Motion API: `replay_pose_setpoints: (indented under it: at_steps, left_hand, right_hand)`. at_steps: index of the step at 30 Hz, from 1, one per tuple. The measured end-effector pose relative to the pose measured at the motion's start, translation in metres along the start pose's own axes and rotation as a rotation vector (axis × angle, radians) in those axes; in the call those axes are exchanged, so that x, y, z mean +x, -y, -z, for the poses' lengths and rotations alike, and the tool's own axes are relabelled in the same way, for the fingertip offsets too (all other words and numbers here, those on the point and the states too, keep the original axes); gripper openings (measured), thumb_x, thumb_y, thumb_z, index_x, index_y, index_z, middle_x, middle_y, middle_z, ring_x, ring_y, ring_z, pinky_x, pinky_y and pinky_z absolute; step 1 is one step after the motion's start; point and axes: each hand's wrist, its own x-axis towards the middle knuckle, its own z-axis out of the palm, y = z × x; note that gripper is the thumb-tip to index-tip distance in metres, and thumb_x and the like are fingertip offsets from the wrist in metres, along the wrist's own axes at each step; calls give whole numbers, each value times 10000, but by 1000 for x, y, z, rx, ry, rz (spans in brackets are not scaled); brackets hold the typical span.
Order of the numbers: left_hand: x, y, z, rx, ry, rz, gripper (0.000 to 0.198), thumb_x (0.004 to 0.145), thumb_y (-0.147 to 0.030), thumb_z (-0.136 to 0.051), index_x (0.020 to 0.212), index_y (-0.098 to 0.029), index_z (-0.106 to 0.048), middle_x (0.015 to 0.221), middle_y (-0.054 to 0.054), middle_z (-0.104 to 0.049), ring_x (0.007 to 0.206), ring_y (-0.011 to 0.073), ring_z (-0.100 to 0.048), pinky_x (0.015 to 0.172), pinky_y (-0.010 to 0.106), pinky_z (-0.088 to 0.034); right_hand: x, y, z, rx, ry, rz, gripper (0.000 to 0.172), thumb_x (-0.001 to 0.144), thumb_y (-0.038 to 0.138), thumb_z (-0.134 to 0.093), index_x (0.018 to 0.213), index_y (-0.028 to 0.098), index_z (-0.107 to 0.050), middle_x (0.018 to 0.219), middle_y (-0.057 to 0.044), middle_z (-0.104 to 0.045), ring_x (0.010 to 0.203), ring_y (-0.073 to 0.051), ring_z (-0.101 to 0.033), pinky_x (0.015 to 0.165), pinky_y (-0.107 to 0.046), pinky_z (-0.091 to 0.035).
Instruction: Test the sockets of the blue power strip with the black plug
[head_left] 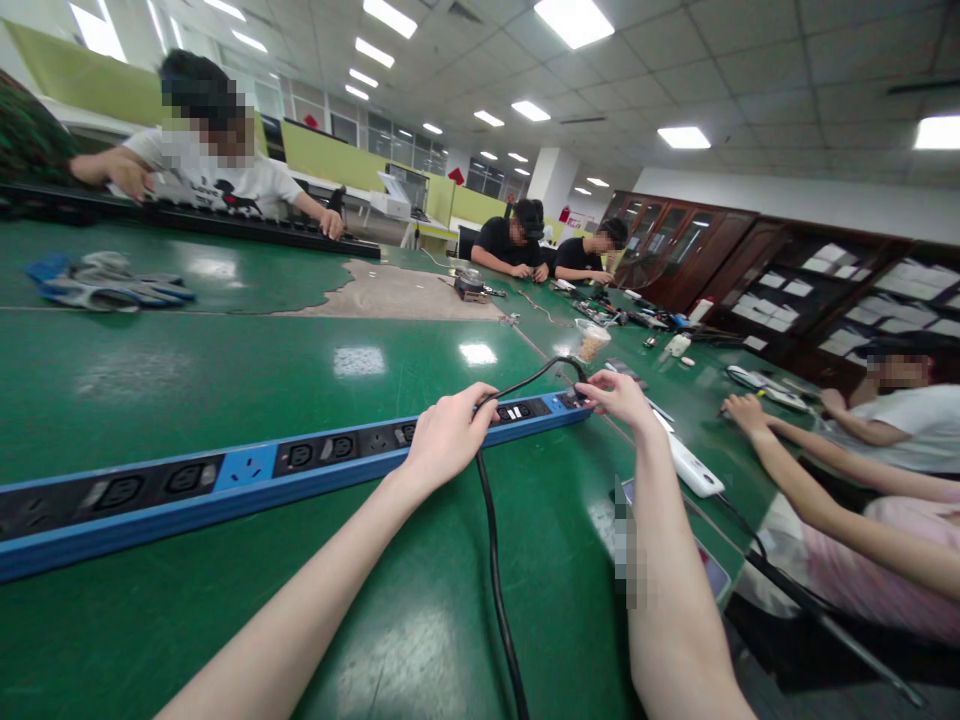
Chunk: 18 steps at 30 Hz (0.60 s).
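A long blue power strip (247,470) with black sockets lies across the green table (225,370). My left hand (448,437) rests on top of the strip near its right end, fingers curled over it and over a black cable (495,570). The cable loops up from the strip's right end and runs down toward me. My right hand (619,395) touches the strip's right end where the cable comes out, fingers pinched at it.
A white box-shaped device (694,468) lies right of my right arm. A person's arms (795,470) reach onto the table at right. Blue-grey gloves (105,283) lie at far left. A clear cup (590,342), tools and other seated people are farther back.
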Motion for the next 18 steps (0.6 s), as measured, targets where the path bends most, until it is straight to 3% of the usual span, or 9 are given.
replay_pose_setpoints:
  at_steps: [3, 8, 13, 18]
  left_hand:
    - [0, 2, -1, 148, -106, 13, 320, 1038, -469, -469, 1256, -325, -654, 1122, 1, -791, 1014, 224, -726, 815, 330, -509]
    - [-4, 27, -12, 474, -97, -93, 408, 1071, -436, -368, 1267, -211, -647, 1286, 110, -718, 1194, 273, -637, 995, 405, -463]
    - [-10, 50, -24, 671, -26, -74, 457, 1075, -440, -329, 1272, -159, -631, 1219, 167, -717, 1148, 313, -640, 996, 453, -428]
    - [-11, 49, -24, 702, -27, -83, 457, 1077, -450, -301, 1194, -170, -643, 1142, 154, -725, 1088, 307, -647, 960, 441, -423]
  right_hand:
    - [6, 7, -3, -152, -182, 97, 447, 804, 644, -748, 898, 216, -660, 859, -59, -751, 679, -209, -702, 580, -284, -511]
    - [14, 5, -13, -450, -466, 120, 477, 896, 688, -606, 791, 227, -666, 800, -91, -727, 772, -243, -647, 698, -318, -443]
    - [15, -5, -28, -484, -461, 84, 461, 894, 666, -627, 779, 220, -663, 788, -86, -728, 740, -237, -637, 691, -314, -413]
    - [15, -3, -43, -531, -406, 5, 397, 920, 591, -639, 859, 205, -710, 891, -115, -770, 845, -251, -695, 758, -309, -463]
